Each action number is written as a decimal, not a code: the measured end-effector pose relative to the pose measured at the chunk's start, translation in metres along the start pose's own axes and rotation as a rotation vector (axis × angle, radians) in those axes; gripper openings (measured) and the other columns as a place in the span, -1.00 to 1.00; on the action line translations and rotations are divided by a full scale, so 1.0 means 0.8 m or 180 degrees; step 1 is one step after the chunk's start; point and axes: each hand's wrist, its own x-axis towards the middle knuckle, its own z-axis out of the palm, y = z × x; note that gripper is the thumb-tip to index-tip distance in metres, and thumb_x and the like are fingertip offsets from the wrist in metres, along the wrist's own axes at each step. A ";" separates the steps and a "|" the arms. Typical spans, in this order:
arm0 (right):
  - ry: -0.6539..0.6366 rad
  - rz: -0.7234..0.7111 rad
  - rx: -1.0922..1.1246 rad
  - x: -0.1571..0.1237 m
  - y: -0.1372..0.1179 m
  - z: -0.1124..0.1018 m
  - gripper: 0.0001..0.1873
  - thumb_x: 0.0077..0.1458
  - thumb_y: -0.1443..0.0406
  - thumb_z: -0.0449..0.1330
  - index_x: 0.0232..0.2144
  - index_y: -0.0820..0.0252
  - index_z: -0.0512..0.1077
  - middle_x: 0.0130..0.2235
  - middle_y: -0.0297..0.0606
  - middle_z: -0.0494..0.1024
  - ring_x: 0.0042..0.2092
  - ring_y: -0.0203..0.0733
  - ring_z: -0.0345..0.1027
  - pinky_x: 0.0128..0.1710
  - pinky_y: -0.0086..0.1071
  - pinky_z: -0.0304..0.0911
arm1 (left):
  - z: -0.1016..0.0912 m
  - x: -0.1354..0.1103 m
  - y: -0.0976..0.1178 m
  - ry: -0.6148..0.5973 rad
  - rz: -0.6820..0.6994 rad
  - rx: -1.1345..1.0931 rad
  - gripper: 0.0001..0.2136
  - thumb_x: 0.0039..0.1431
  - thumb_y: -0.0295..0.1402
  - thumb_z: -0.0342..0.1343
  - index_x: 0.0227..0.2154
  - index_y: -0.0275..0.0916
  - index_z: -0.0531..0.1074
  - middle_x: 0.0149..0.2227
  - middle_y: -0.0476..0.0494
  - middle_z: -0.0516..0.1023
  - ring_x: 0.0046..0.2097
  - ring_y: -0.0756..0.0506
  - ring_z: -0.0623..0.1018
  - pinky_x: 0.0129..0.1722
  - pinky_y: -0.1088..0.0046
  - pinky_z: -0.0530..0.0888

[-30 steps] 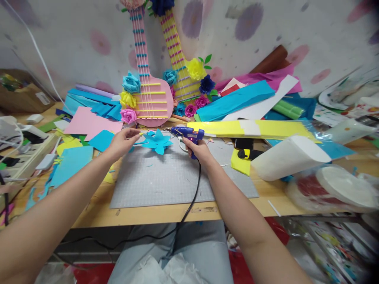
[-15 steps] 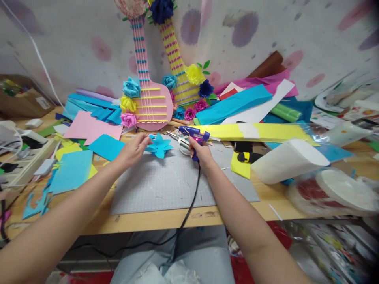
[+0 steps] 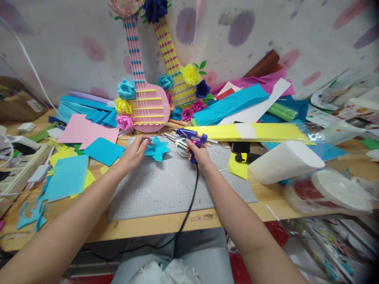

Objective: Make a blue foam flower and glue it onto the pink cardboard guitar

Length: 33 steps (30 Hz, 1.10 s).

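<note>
Reaching forward, left hand (image 3: 134, 149) pinches the blue paper flower (image 3: 158, 148); right hand (image 3: 199, 152) grips the glue gun (image 3: 192, 139) upright.

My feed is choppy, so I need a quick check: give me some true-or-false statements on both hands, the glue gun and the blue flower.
1. The right hand grips the blue glue gun. True.
2. The left hand touches the blue paper flower. True.
3. The flower sits on the yellow sheet. False: it is at the far edge of the grey cutting mat.
4. The glue gun is cordless. False: a black cord runs from its handle and drops past the table.
</note>
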 end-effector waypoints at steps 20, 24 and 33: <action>0.0028 0.0075 -0.0062 0.001 0.003 -0.001 -0.54 -0.23 -0.06 0.25 -0.67 0.18 0.27 -0.70 -0.43 0.29 -0.70 -0.42 0.08 -0.71 -0.48 0.07 | -0.094 -0.017 -0.055 0.0572 -0.0722 0.1308 -0.77 0.06 -0.12 -0.03 -0.50 -0.18 0.32 -0.43 -0.08 0.45 -0.34 -0.14 0.43 -0.28 0.29 0.35; 0.0081 0.0057 -0.0086 -0.001 0.004 0.000 -0.54 -0.24 -0.05 0.26 -0.68 0.18 0.27 -0.70 -0.44 0.29 -0.70 -0.43 0.08 -0.72 -0.48 0.05 | -0.090 -0.022 -0.074 0.0045 -0.0243 0.1808 -0.75 -0.07 -0.10 0.10 -0.40 -0.16 0.39 -0.32 -0.17 0.48 -0.17 -0.27 0.41 -0.19 0.22 0.33; 0.0062 0.0009 -0.0106 -0.004 0.002 0.000 -0.53 -0.26 -0.07 0.27 -0.68 0.18 0.27 -0.71 -0.44 0.28 -0.70 -0.43 0.07 -0.72 -0.49 0.05 | -0.066 -0.016 -0.067 -0.0170 -0.0390 0.1785 -0.77 -0.17 -0.13 0.17 -0.47 -0.15 0.41 -0.39 -0.13 0.48 -0.26 -0.21 0.44 -0.32 0.33 0.31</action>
